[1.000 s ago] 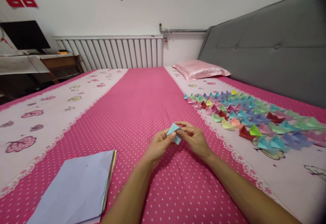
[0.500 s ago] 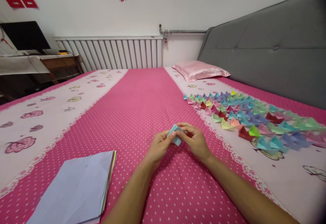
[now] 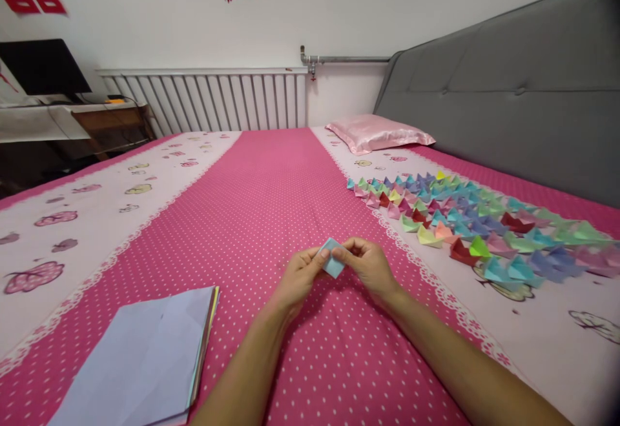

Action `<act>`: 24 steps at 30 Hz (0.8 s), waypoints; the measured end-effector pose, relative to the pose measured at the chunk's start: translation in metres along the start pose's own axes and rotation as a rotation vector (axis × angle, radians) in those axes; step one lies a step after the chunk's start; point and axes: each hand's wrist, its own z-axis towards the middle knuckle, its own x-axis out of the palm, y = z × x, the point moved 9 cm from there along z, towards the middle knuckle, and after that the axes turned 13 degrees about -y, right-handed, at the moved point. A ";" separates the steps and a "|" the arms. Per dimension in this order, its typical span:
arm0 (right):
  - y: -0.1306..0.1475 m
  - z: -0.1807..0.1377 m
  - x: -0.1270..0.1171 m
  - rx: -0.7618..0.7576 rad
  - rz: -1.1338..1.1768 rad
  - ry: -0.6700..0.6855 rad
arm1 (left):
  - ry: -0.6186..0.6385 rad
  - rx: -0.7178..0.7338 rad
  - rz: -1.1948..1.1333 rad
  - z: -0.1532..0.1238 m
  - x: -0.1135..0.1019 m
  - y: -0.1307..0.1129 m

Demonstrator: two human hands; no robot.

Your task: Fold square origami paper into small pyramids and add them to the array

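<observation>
Grip: your left hand (image 3: 299, 275) and right hand (image 3: 371, 267) are pinching a small blue folded paper (image 3: 332, 257) between fingertips.
You're creasing mid-fold above the bed (image 3: 271, 187); next, it probably needs careful opening.

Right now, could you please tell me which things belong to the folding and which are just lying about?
In the job:
left hand
right hand
blue paper, pinched by both
paper stack
folded boats

Lying about:
pillow
radiator
monitor
headboard
</observation>
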 end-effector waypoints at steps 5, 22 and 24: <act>0.003 -0.001 -0.001 0.036 -0.006 -0.020 | 0.020 -0.016 -0.001 -0.002 0.002 0.000; 0.005 0.002 0.008 -0.036 -0.030 0.165 | -0.055 -0.037 -0.063 0.005 -0.012 0.004; 0.006 0.001 0.009 -0.026 -0.020 0.169 | -0.081 -0.029 -0.061 0.006 -0.015 0.002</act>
